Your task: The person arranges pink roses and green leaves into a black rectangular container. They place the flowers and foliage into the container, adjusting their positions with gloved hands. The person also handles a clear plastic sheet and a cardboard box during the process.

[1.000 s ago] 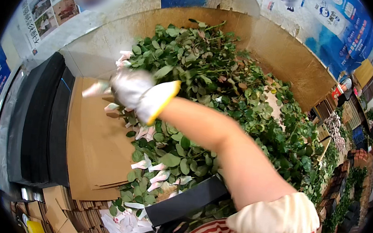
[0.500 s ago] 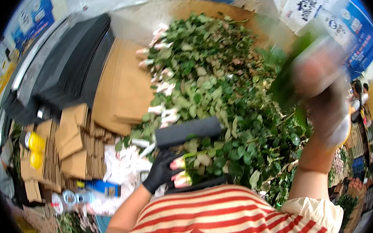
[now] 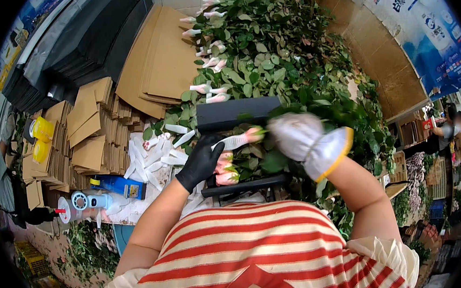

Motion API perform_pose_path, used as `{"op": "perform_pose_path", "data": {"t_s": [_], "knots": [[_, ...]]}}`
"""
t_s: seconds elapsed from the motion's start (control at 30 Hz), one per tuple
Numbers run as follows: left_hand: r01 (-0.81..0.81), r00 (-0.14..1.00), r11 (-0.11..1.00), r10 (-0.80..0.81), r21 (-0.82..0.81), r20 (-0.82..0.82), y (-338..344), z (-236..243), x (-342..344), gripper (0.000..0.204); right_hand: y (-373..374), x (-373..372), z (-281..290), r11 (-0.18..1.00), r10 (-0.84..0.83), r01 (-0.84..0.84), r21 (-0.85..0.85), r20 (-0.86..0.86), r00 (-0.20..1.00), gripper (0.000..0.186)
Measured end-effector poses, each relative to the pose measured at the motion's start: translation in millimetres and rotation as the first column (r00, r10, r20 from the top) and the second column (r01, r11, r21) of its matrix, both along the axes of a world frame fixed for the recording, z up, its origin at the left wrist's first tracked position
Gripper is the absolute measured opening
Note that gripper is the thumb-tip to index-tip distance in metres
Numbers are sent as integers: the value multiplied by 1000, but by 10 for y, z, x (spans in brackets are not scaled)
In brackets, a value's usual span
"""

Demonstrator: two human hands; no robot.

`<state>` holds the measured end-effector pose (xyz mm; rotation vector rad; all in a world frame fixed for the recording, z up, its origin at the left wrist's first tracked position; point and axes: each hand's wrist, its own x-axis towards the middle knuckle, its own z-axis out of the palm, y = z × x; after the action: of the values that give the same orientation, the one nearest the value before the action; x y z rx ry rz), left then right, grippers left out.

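Nearly closed black fingers (image 3: 207,142) on netting (image 3: 235,142)

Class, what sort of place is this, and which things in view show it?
Probably a flower-packing workroom, judging by the heap of leafy stems, the pink blooms and the stacked cardboard sheets.

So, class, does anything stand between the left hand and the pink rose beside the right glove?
Nothing visible does: the black-gloved left hand holds the white mesh sleeve, which reaches the pink rose. The dark block lies beyond them, not between. The white-gloved right hand, blurred, is on the rose's other side.
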<state>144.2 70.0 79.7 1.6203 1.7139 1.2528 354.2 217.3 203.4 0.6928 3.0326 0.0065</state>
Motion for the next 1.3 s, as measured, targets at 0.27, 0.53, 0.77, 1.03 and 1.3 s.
{"op": "perform_pose_path", "data": {"t_s": [0.27, 0.53, 0.77, 1.03, 1.3], "knots": [[161, 966, 981, -133, 111, -220, -58, -158, -66, 37, -352, -448, -132, 982, 19, -14, 187, -25, 999, 24], [39, 965, 991, -4, 128, -264, -178, -258, -5, 51, -348, -642, -527, 973, 82, -86, 212, 26, 996, 14], [16, 858, 992, 51, 124, -511, -139, -13, -27, 49, -345, -654, -676, 975, 25, -19, 223, -24, 999, 10], [-87, 992, 993, 93, 81, -80, -314, 73, -201, 35, -134, -457, 135, 960, 41, -76, -270, -136, 990, 19], [-193, 886, 893, -20, -407, -464, -1461, 312, -555, 59, -511, 555, 144, 856, -213, 17, -517, -322, 923, 37]]}}
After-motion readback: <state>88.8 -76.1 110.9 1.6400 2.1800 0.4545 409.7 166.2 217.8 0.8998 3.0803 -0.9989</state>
